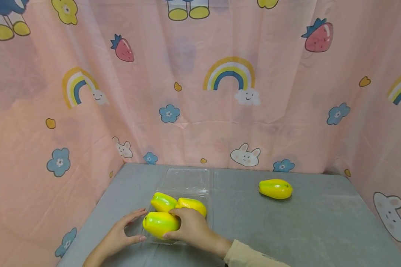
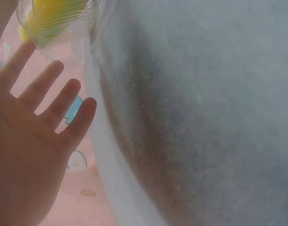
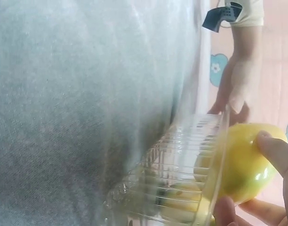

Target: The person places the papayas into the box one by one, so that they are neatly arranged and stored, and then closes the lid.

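Note:
A clear plastic clamshell box (image 1: 187,181) lies with its lid folded back on the table. Two yellow-green papayas, one at back left (image 1: 163,202) and one at back right (image 1: 193,204), sit in it. My right hand (image 1: 193,229) grips a third papaya (image 1: 155,224) at the front of the box, thumb on the near side and fingers over the top. In the right wrist view this papaya (image 3: 252,165) shows above the ribbed box wall (image 3: 181,157). At the box's left side my left hand (image 1: 118,235) is spread, fingers apart, holding nothing.
Another papaya (image 1: 275,189) lies on the grey table (image 1: 287,230) to the right of the box. A pink patterned curtain (image 1: 194,137) hangs behind the table and along both sides.

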`<state>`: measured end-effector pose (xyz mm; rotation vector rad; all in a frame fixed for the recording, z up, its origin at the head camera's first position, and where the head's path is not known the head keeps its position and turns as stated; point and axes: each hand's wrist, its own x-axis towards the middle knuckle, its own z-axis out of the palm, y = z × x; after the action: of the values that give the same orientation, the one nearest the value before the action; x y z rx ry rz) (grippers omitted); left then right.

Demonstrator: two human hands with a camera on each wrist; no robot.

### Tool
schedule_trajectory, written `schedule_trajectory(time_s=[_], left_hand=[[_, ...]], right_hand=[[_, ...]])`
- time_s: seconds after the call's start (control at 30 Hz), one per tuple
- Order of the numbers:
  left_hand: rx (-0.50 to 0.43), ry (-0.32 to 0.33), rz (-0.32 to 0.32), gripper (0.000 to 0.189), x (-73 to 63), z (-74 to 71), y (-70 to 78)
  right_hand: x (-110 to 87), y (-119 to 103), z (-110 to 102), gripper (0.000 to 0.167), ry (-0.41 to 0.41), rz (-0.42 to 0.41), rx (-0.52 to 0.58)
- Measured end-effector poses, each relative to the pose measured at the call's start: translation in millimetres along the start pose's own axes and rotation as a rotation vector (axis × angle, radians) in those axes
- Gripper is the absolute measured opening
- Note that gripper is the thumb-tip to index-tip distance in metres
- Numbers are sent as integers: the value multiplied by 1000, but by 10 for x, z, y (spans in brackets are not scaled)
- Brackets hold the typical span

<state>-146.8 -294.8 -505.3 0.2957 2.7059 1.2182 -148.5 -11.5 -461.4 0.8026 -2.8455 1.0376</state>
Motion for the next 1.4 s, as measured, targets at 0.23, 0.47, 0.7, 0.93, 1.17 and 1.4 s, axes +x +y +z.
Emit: schedule_trajectory(time_s=[0.23,0.47,0.7,0.93,1.17,1.4], left_hand=[[3,-2,-18,76,2,-1,6],[-11,-5,-22,76,2,-5,13],[-6,-15,46,73,-19,-13,9],[-14,-12,59,74,-21,-11,9],[-4,-12,58,75,-20,-8,10],[-1,-6,74,74,-18,-4,-3]], right_hand=[[33,4,55,61,-4,-20,-27],[66,-10,110,62,-32,-22,-57],[88,11,182,63,-43,-28,-83],[105,23,211,60,-59,-24,-91],[103,22,240,56,-45,-38,-117],[85,32,264,51,-14,-62,-117]])
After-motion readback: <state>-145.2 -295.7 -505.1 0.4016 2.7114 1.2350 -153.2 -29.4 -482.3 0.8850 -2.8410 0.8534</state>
